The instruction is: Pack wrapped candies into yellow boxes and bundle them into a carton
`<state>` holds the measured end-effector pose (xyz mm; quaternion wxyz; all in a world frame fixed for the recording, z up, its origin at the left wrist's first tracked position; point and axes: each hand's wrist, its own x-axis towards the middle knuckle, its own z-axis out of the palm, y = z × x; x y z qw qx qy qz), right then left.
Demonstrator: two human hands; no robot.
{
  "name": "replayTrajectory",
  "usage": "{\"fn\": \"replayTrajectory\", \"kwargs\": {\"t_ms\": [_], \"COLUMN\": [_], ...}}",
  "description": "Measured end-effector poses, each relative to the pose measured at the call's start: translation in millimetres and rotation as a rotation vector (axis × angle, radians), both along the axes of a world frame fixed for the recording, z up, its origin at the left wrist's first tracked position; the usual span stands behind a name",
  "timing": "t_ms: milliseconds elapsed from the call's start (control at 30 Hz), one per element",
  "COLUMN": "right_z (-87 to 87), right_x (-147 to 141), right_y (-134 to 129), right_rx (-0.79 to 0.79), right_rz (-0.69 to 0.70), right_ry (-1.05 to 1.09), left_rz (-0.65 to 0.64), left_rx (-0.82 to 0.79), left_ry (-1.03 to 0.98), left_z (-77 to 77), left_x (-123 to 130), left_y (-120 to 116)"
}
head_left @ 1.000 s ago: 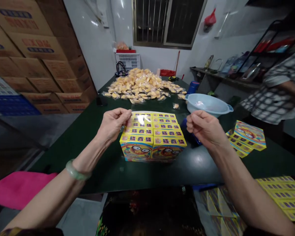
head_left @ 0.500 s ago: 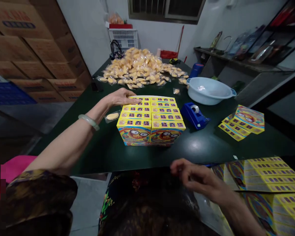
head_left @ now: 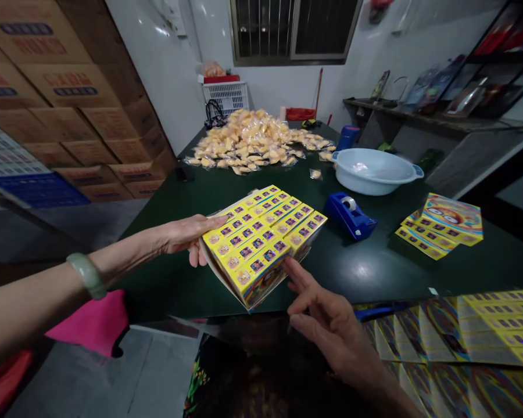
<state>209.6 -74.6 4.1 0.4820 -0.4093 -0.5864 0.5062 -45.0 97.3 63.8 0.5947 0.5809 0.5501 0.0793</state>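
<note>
A block of yellow cartoon-printed boxes (head_left: 261, 232) is turned at an angle over the dark green table (head_left: 165, 290), with a thin white cardboard edge along its left side. My left hand (head_left: 196, 232), a pale green bangle on its wrist, grips that left end, thumb on top and fingers beneath. Close to the block's front right corner is my right hand (head_left: 322, 313), its fingers apart and index fingertip at the box edge; whether it presses there I cannot tell. A blue tape dispenser (head_left: 351, 217) stands to the right of the block.
Behind lies a heap of wrapped yellow pieces (head_left: 257, 139). A pale blue basin (head_left: 375, 171) stands back right. Flat printed cartons (head_left: 444, 223) lie on the right, with rows of similar yellow cartons (head_left: 497, 319) at the lower right. Brown cardboard boxes (head_left: 70, 87) are stacked left.
My left hand has turned the block of boxes so its left end swings nearer and shows a cardboard edge. My right hand has risen from the table's front edge to the block's corner.
</note>
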Motion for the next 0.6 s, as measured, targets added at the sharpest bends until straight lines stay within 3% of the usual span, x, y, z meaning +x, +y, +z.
{"fn": "replayTrajectory", "kwargs": {"t_ms": [100, 367, 500, 600], "right_z": [6.7, 42.1, 64.0, 78.4], "right_x": [3, 0, -18, -22], "right_y": [13, 85, 109, 106], "right_rx": [0.059, 0.135, 0.139, 0.187], "right_rz": [0.031, 0.246, 0.404, 0.489], "right_ry": [0.011, 0.066, 0.134, 0.151], "left_rz": [0.081, 0.501, 0.670, 0.768], "left_rx": [-0.040, -0.117, -0.114, -0.172], "left_ry": [-0.053, -0.277, -0.440, -0.604], "left_z": [-2.7, -10.1, -24.2, -44.0], "left_x": [-2, -9, -14, -11], "left_y": [-11, -59, -87, -110]}}
